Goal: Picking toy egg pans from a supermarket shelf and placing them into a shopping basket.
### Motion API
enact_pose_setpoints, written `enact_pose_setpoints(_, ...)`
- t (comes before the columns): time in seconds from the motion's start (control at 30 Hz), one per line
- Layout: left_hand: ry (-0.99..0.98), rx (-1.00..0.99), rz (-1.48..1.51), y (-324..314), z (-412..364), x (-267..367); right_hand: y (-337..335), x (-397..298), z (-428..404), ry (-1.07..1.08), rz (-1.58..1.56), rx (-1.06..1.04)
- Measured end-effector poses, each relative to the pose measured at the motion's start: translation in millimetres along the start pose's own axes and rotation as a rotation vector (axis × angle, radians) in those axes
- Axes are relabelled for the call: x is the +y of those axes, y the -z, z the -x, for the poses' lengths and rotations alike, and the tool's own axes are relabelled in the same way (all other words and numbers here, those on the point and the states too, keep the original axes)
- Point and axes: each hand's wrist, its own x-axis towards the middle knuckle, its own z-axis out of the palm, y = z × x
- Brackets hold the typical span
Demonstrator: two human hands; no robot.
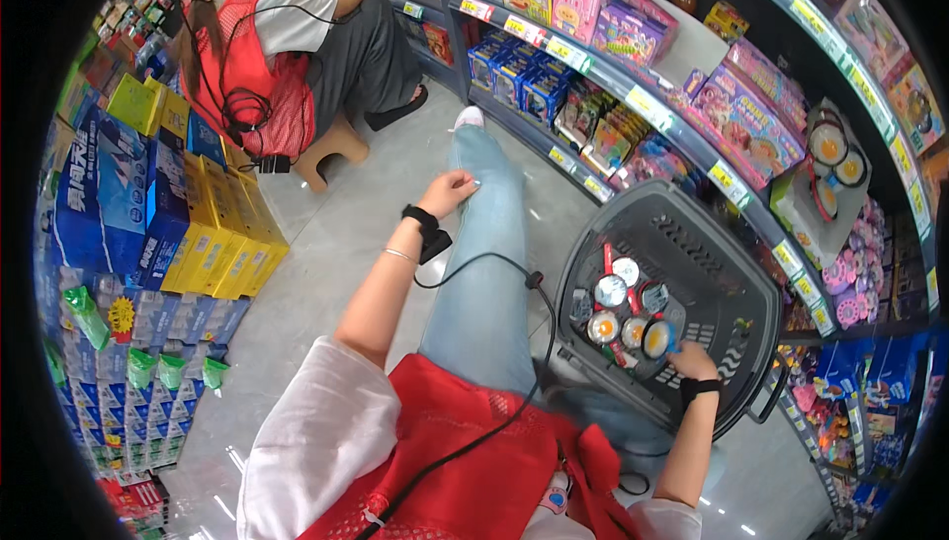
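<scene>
My right hand (693, 362) reaches into a grey plastic shopping basket (667, 203) and grips the blue handle of a toy frying pan (657, 338) with a fried egg in it. Several similar small toy pans lie beside it on the basket floor, among them an egg pan (604, 327) and a white round one (610, 290). My left hand (447, 193) rests by the knee of my jeans, fingers curled, with no object seen in it. More toy egg pans (829, 143) sit on the shelf above the basket, at the right.
Shelves with boxed toys (749, 121) curve along the right. A co-worker in a red vest (256, 66) sits on a low stool (334, 149) at the upper left. Blue and yellow cartons (222, 243) stand at the left. A black cable (552, 318) crosses my lap beside the basket.
</scene>
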Motion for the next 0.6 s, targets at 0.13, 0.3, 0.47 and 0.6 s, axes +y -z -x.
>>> enact_pose_setpoints(0.13, 0.203, 0.083, 0.083, 3.4, -77.0, -108.9, -9.1, 0.1, -9.4, 0.151, -0.015, 0.211)
enact_pose_setpoints(0.3, 0.475, -0.216, -0.078, -11.5, -199.7, -191.9, 14.7, -84.7, 36.8, 0.091, -0.419, 0.342)
enact_pose_setpoints(0.47, 0.310, -0.136, -0.320, -23.7, -259.3, -285.7, 70.3, -226.7, 23.4, 0.168, -0.905, 0.240)
enact_pose_setpoints(0.6, 0.053, -0.099, -0.681, -76.5, -276.8, -237.1, 97.4, -295.1, -25.3, 0.284, -0.713, 0.237)
